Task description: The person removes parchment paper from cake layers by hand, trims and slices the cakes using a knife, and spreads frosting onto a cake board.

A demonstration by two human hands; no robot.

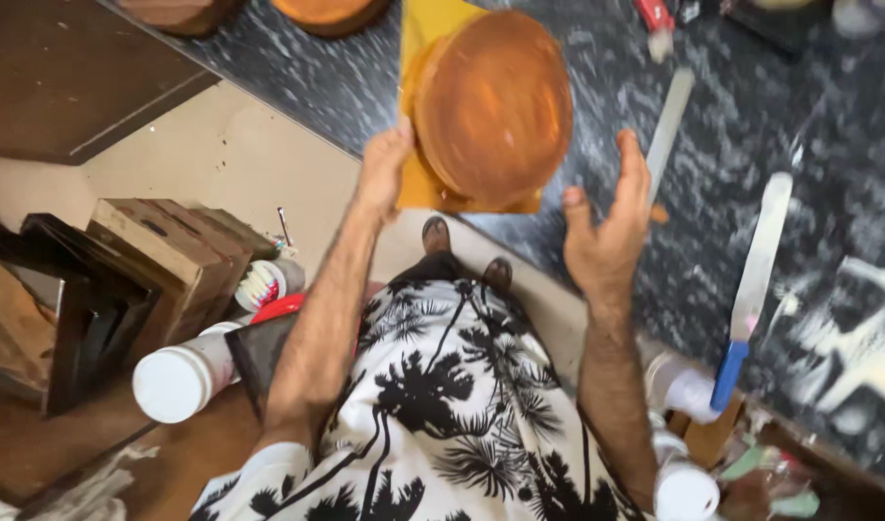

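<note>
**Steadying a round cake on its yellow board at the counter's edge**

I am gripping the near left corner of the yellow board (433,188) with my left hand (382,169), fingers closed on its edge, thumb against the side of the round brown cake (492,106) sitting on it. The board is lying on the dark marbled counter (732,193), with its near corner reaching the counter's edge, so I judge that I am holding it there to keep it from sliding or tipping.

My right hand (606,232) is hovering open just to the right of the board, fingers spread and curled, touching nothing; it is holding no tool, and I judge it is standing ready at the cake's far side.

A long palette knife (670,121) is lying on the counter just beyond that hand, and a second one with a blue handle (751,289) is lying further right, its handle overhanging the edge, within easy reach. Two more brown rounds (326,12) are sitting at the back of the counter.

Below, white-lidded tubs (177,381) are lying and standing around my feet; their lids are on, so I cannot tell what is inside. A wooden crate (167,251) is standing on the floor to my left.
</note>
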